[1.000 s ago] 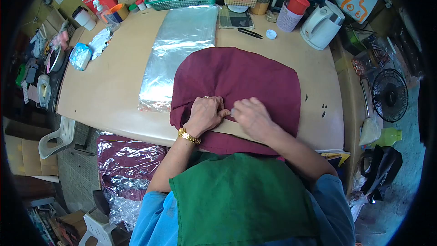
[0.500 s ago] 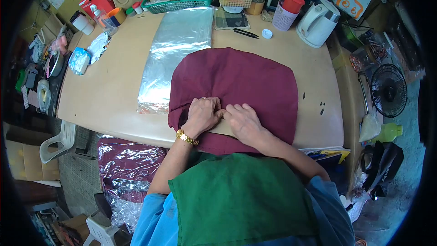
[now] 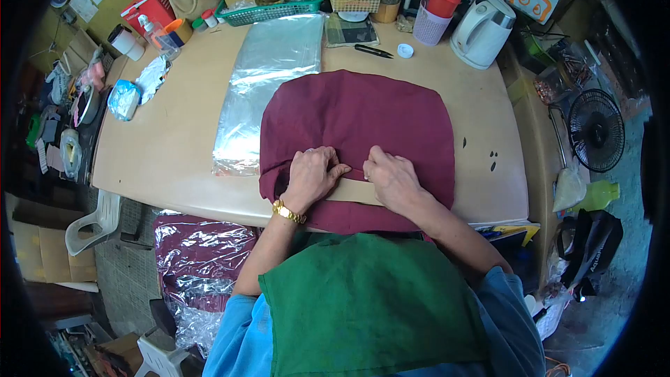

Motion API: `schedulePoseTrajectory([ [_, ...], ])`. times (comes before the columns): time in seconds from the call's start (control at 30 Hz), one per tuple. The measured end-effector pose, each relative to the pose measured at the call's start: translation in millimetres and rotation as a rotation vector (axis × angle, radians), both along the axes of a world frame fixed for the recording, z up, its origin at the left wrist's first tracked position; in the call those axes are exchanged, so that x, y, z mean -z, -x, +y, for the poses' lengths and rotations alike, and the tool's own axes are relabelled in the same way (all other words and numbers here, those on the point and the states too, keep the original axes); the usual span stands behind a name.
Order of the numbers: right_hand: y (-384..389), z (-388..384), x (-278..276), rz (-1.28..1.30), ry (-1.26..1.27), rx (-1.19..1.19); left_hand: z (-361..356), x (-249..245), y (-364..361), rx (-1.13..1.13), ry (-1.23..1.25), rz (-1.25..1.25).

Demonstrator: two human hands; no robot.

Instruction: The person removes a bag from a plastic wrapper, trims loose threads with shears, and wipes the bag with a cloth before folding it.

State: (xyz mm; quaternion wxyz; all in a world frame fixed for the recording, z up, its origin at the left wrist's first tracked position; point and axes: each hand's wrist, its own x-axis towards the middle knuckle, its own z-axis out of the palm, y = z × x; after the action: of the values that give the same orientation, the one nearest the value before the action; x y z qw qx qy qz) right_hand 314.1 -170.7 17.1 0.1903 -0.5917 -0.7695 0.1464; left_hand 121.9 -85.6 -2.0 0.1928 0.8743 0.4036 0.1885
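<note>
We see left hand point(image 3: 313, 173) and right hand point(image 3: 393, 178) pinching maroon cloth point(image 3: 391, 112) on surface point(image 3: 167, 146), mid-frame; plastic sheets point(image 3: 269, 84) just beside, upper left.

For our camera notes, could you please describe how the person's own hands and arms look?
The left hand and right hand are ungloved. A gold-coloured linked band circles the left wrist; the right wrist is bare. A left finger seems to carry a ring. Blue sleeves end near the elbows.
</note>
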Motion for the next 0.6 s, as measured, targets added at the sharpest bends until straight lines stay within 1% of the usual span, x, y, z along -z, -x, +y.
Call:
schedulePoseTrajectory([
  [0.03, -3, 0, -5, 0.028, 0.027, 0.038, -2, -4, -2, 0.004, -0.006, -0.002],
  [0.07, 0, -3, -9, 0.084, -0.062, 0.071, -6, -11, -5, -0.012, -0.06, -0.087],
  [0.1, 2, -2, -11, 0.082, -0.06, 0.074, -12, -16, -8, -0.03, -0.109, -0.171],
  [0.13, 5, -1, -13, 0.057, -0.009, 0.084, -19, -23, -9, -0.038, -0.066, -0.105],
  [0.17, 8, -1, -13, 0.033, 0.041, 0.093, -26, -28, -9, -0.037, -0.063, -0.102],
  [0.2, 5, 0, -7, 0.035, 0.039, 0.091, -31, -33, -7, -0.052, -0.229, -0.103],
  [0.23, -4, 3, 4, 0.034, -0.1, 0.109, -33, -36, -5, -0.071, -0.401, -0.105],
  [0.27, -12, 5, 9, 0.035, -0.237, 0.126, -35, -30, -1, -0.124, -0.443, -0.054],
  [0.3, -21, 5, 10, 0.038, -0.237, 0.119, -37, -25, 8, -0.163, -0.361, -0.014],
  [0.37, -37, 8, 11, -0.015, -0.372, 0.132, -40, -23, 23, -0.212, -0.278, 0.069],
  [0.4, -41, 9, 11, -0.009, -0.375, 0.13, -39, -21, 28, -0.215, -0.282, 0.073],
  [0.47, -46, 10, 13, -0.109, -0.362, 0.137, -37, -9, 37, -0.078, 0.016, -0.003],
  [0.5, -49, 10, 13, -0.105, -0.363, 0.138, -36, -2, 40, -0.079, 0.014, 0.0],
  [0.57, -54, 13, 13, -0.122, -0.126, 0.209, -33, 9, 43, -0.03, -0.059, -0.37],
  [0.6, -48, 14, -6, -0.12, -0.127, 0.208, -34, 7, 42, -0.032, -0.061, -0.369],
])
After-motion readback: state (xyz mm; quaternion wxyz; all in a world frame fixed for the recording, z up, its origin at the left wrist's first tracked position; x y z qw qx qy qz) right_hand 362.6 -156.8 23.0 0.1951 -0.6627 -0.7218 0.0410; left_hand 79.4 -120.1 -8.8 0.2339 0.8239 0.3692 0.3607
